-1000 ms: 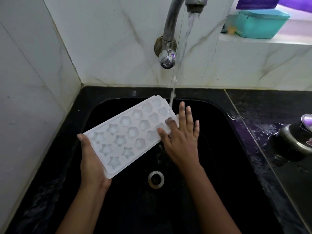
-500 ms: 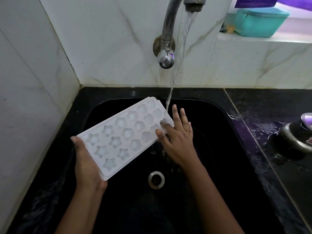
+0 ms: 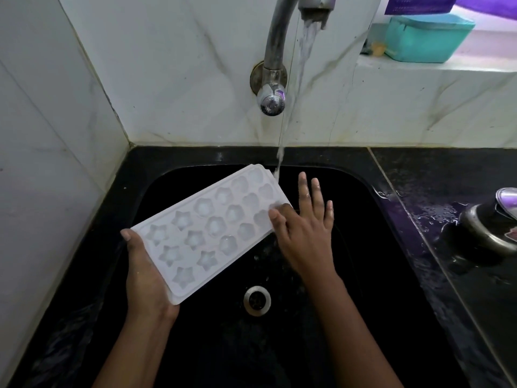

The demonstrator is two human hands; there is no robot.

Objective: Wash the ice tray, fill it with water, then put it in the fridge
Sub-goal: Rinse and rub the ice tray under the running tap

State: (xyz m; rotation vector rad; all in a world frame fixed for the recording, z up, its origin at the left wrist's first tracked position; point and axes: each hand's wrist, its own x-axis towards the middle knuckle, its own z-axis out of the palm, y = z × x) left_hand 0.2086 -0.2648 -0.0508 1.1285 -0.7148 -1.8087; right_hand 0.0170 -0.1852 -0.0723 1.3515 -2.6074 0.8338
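Gripping near end of ice tray [image 3: 208, 233] from beneath, left hand [image 3: 145, 278] is tilting it over sink [image 3: 372, 275] | right hand [image 3: 305, 233] is lying flat, fingers spread, thumb seemingly touching far corner | tap water [image 3: 303, 57] is striking far edge

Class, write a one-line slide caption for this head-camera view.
Left hand holds a white plastic ice tray under running tap water over a black sink.

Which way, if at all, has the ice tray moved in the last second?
Yes, slightly: the ice tray, held in the left hand, has drifted a little left, away from the sink drain.
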